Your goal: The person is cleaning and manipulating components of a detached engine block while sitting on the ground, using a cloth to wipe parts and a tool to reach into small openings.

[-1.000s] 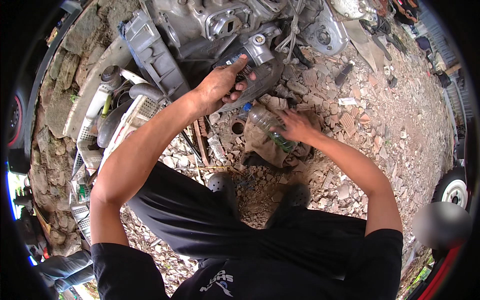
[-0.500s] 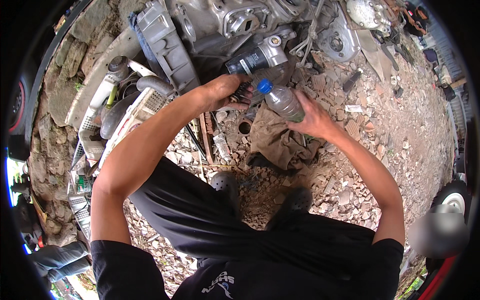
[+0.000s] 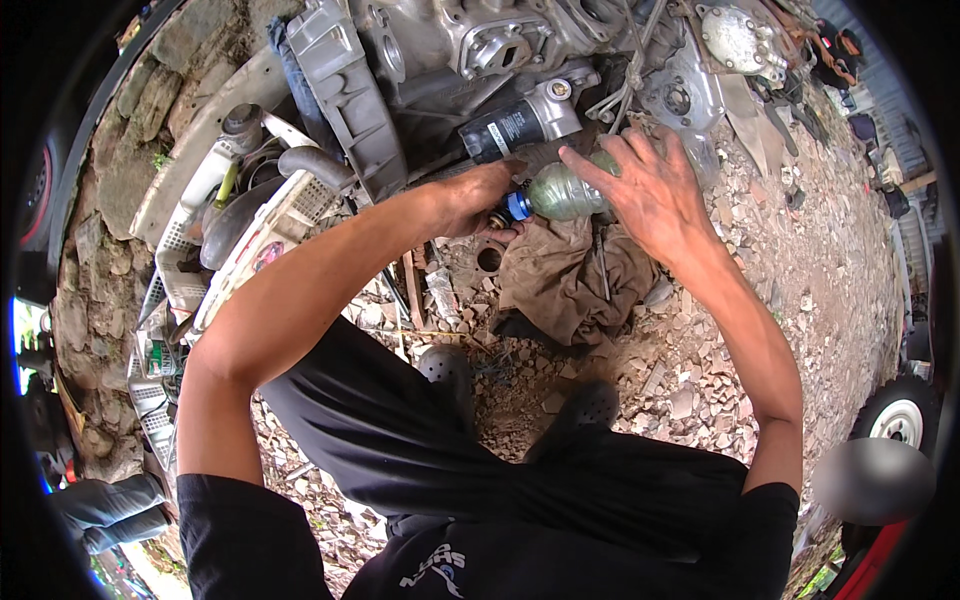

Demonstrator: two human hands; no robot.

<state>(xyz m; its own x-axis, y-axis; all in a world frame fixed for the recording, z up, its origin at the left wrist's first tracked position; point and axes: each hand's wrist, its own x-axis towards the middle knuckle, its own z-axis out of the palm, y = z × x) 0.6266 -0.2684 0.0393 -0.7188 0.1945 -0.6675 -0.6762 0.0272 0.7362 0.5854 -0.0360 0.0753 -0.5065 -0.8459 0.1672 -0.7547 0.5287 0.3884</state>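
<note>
A clear plastic bottle (image 3: 567,193) with a blue cap (image 3: 518,206) lies nearly level in the air, its cap end pointing left. My right hand (image 3: 655,195) grips it from above and the right, fingers spread over its side. Greenish liquid or tint shows inside. My left hand (image 3: 478,200) is closed round a small dark metal part (image 3: 498,218), which sits right at the bottle's cap. Most of that part is hidden by my fingers. Just beyond my left hand is a black cylindrical filter (image 3: 500,130) on a metal housing.
Large grey metal engine castings (image 3: 480,45) fill the far side. To the left stand white perforated plastic parts (image 3: 262,245) against a stone wall (image 3: 95,330). A brown cloth (image 3: 570,280) lies on the rubble ground (image 3: 690,380) between my feet and hands. A wheel (image 3: 897,422) stands far right.
The bottle has tipped from upright-leaning to nearly level, its cap now against the part in my left hand. My right hand has moved up and over the bottle.
</note>
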